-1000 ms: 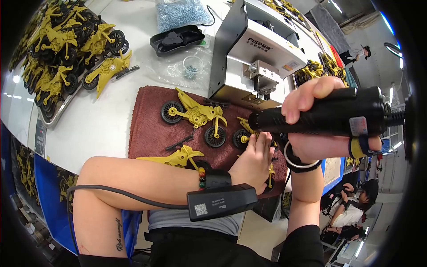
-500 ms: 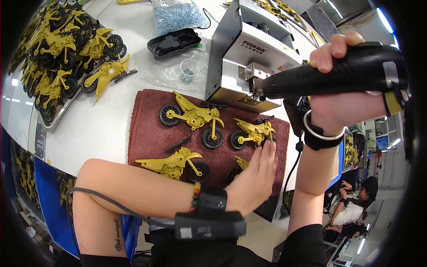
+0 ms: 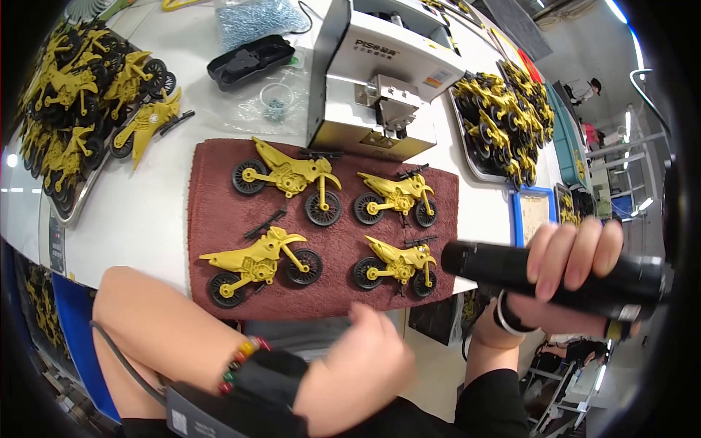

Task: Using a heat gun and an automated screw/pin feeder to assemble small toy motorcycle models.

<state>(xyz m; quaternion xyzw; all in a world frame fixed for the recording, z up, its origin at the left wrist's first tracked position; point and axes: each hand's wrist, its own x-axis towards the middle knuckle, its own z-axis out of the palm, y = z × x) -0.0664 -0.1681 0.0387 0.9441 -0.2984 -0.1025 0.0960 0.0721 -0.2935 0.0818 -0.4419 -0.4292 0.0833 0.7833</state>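
My right hand point(image 3: 573, 255) is closed around a thick black electric screwdriver point(image 3: 491, 267), whose front end points left beside the maroon towel point(image 3: 343, 288). My left hand point(image 3: 358, 372) is blurred below the towel's near edge; its fingers look curled, but what they hold, if anything, is not clear. Lying on the towel are several yellow toy motorcycles with black wheels: a large one at back left point(image 3: 292, 175), another at front left point(image 3: 257, 255), a smaller one at back right point(image 3: 398, 193) and one at front right point(image 3: 401, 259), nearest the screwdriver.
Behind the towel stands a grey screw-feeding machine point(image 3: 380, 73). Piled toy motorcycles fill trays at left point(image 3: 66, 95) and right point(image 3: 504, 120). A bag of screws point(image 3: 259, 25), a black plastic tray point(image 3: 252, 62) and a clear ring-shaped cup point(image 3: 276, 102) lie near the machine. People work farther right.
My right hand has brought the screwdriver away from the machine, down and toward me. My left hand has left the right-hand motorcycles and drawn back below the towel. The view has shifted.
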